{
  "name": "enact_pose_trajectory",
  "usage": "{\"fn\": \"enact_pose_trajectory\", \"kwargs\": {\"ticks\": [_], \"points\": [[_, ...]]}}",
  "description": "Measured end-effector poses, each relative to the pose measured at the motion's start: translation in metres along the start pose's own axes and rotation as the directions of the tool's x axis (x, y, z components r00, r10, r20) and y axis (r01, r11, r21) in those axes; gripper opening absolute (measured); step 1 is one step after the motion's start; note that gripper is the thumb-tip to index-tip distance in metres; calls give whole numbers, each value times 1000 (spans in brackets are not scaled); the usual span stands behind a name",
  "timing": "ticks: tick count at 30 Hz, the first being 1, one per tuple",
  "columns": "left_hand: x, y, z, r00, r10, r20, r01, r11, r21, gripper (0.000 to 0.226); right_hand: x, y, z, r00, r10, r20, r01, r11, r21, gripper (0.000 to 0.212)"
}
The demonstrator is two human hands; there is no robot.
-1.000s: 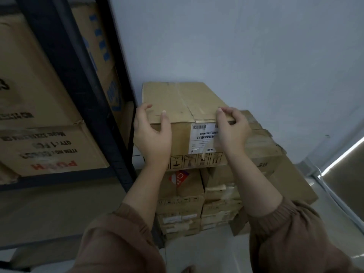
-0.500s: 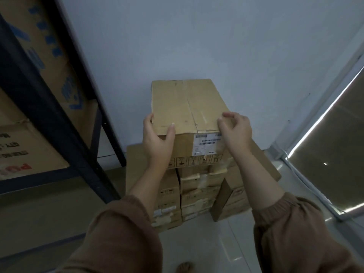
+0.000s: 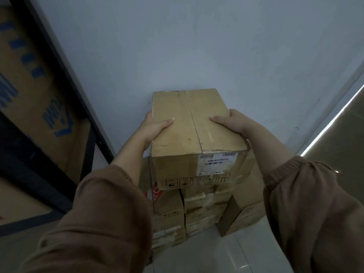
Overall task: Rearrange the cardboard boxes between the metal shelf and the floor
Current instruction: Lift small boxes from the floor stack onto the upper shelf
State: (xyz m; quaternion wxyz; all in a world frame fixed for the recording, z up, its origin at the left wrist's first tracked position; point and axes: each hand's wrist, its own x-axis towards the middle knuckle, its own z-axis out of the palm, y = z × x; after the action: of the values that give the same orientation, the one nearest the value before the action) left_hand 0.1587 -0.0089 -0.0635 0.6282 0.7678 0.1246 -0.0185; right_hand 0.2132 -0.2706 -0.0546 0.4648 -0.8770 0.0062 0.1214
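we clamp the top box (image 3: 189, 131) above the floor stack (image 3: 199, 211), left hand (image 3: 155, 128) and right hand (image 3: 231, 123) on opposite sides, thumbs on its lid, so it lifts level.

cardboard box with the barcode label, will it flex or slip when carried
Probably stiff: the cardboard box shows square edges while the left hand and right hand grip its sides. Matte cardboard should resist slipping. The handling symbols on its front hint at fragile contents.
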Motion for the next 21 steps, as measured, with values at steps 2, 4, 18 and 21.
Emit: {"fn": "enact_pose_trajectory", "kwargs": {"ticks": [2, 4, 18, 21], "points": [[5, -4, 0, 1000, 17, 9, -16, 994, -111, 71, 4, 1, -1, 997, -36, 69, 27, 992, 125, 48], [9, -10, 0, 1000, 22, 19, -18, 982, -187, 66, 9, 5, -1, 988, -41, 147, 1, 966, 260, 48], [12, -24, -2, 998, 10, 60, 11, 941, -339, 70, 1, 13, 9, 993, -16, 117, -64, 761, 646, 45], [5, -18, -3, 997, 42, 67, -22, 960, -280, 70, -12, 13, 8, 994, -7, 105, -63, 757, 651, 45]]}}
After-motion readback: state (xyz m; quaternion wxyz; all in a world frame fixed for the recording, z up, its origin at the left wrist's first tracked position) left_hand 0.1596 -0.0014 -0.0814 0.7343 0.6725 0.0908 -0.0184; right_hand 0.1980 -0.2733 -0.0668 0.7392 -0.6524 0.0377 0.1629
